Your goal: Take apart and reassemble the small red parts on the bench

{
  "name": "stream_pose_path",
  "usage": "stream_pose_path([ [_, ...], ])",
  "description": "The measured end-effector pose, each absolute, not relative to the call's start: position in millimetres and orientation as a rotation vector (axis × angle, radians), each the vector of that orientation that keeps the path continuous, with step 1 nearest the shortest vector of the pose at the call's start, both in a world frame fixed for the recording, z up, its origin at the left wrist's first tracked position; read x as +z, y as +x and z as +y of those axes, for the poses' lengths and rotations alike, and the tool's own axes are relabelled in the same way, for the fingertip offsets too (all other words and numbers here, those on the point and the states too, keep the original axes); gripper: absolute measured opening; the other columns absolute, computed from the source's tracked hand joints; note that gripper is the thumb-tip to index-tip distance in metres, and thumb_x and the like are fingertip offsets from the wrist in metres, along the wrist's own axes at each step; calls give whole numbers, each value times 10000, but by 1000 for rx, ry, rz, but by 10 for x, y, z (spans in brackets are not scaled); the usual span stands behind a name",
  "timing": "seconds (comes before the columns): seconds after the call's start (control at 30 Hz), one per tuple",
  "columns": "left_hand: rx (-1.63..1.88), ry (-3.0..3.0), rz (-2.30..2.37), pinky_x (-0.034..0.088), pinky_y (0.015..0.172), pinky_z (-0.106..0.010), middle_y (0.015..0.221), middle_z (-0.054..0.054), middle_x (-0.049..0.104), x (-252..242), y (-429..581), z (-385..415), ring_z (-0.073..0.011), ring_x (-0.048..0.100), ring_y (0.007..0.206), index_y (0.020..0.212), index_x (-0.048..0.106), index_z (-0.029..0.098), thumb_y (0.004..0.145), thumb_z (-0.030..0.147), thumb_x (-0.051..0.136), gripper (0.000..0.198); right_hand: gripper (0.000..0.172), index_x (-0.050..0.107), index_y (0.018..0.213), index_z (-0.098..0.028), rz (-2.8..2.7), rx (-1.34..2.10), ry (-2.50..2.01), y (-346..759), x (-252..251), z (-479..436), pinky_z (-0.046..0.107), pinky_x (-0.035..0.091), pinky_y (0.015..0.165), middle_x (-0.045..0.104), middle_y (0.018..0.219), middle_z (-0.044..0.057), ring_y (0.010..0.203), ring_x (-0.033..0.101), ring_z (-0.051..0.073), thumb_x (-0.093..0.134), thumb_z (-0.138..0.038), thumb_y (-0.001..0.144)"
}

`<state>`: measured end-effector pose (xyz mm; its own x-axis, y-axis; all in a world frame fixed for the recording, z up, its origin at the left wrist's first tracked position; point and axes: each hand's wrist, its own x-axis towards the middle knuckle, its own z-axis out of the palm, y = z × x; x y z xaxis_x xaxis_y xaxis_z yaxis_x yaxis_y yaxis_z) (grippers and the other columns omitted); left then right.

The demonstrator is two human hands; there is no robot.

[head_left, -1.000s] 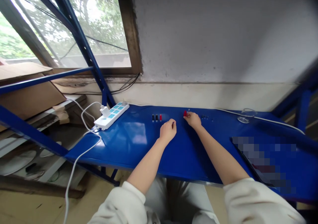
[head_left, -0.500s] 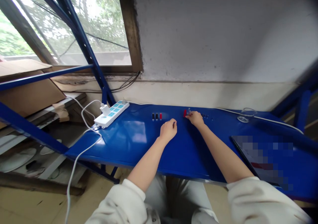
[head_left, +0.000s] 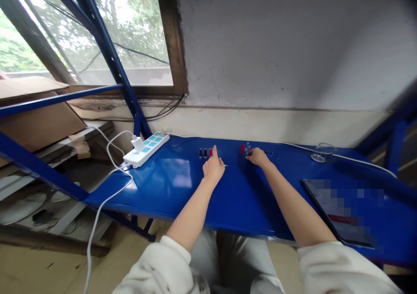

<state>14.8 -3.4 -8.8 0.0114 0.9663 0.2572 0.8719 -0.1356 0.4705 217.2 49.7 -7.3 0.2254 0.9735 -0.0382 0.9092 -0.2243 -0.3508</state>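
Observation:
My left hand [head_left: 213, 170] is over the middle of the blue table [head_left: 182, 194], its index finger stretched toward a small red cylinder [head_left: 210, 153] and partly covering it. The other fingers are curled, and a thin pale tip sticks out at their right side, too small to name. Two small black cylinders [head_left: 203, 153] stand upright beside the red one. My right hand [head_left: 258, 157] has its thumb and fingertips pinched together at several small clear pieces [head_left: 247, 147]; what lies between them is hidden. Just left of these, another red cylinder [head_left: 242, 149] stands slightly tilted.
Behind my right hand are several tiny dark pieces [head_left: 269, 153]. A white power strip [head_left: 146, 150] with a plugged cable lies at the left end. To the right are a clear round container [head_left: 319, 156] and a dark tablet-like device [head_left: 339, 216]. A wall [head_left: 280, 59] rises behind.
My left hand has moved slightly left, and its index finger has straightened toward the left red cylinder. My right hand has shifted a little, uncovering more of the clear pieces.

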Motion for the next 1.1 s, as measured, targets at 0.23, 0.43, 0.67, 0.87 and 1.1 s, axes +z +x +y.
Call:
stream_pose_path([
  [0.23, 672, 2021, 2061, 438, 675, -327, 889, -106, 642, -92, 82, 53, -228, 623, 755, 1397, 15, 227, 843, 286, 373, 663, 244, 640, 946, -148, -1752, 288, -2184, 2063, 239, 40, 286, 430, 679, 657, 929, 136, 872, 614, 240, 538, -259, 755],
  [0.43, 827, 2008, 2028, 435, 682, -298, 1018, -116, 604, -116, 42, 88, -211, 611, 810, 1256, 373, 221, 853, 230, 349, 403, 222, 642, 878, -214, -1763, 290, -1838, 1745, 140, -249, 247, 418, 685, 671, 796, 56, 796, 620, 176, 446, -291, 807],
  [0.67, 1221, 1625, 1198, 409, 491, -197, 717, -3, 583, -163, 202, 94, -64, 503, 445, 964, 464, 181, 856, 172, 327, 174, 352, 570, 779, -196, -1648, 317, -1815, 1632, -77, -244, 256, 383, 605, 644, 714, 79, 686, 601, 191, 312, -420, 866],
  [0.87, 1193, 1387, 809, 348, 389, -158, 717, -2, 582, -97, 329, -22, -36, 474, 370, 947, 447, 158, 839, 222, 401, 134, 506, 478, 594, -202, -1579, 430, -1551, 1609, -137, -228, 248, 363, 552, 577, 585, 38, 550, 532, 152, 210, -541, 856],
  [1.1, 1179, 1386, 780, 318, 367, -141, 740, -7, 588, -82, 313, -34, -30, 485, 371, 969, 441, 155, 846, 253, 410, 161, 457, 413, 559, -201, -1305, 838, -1267, 1549, -101, -221, 218, 272, 383, 379, 438, -46, 363, 346, 81, 350, -591, 788],
])
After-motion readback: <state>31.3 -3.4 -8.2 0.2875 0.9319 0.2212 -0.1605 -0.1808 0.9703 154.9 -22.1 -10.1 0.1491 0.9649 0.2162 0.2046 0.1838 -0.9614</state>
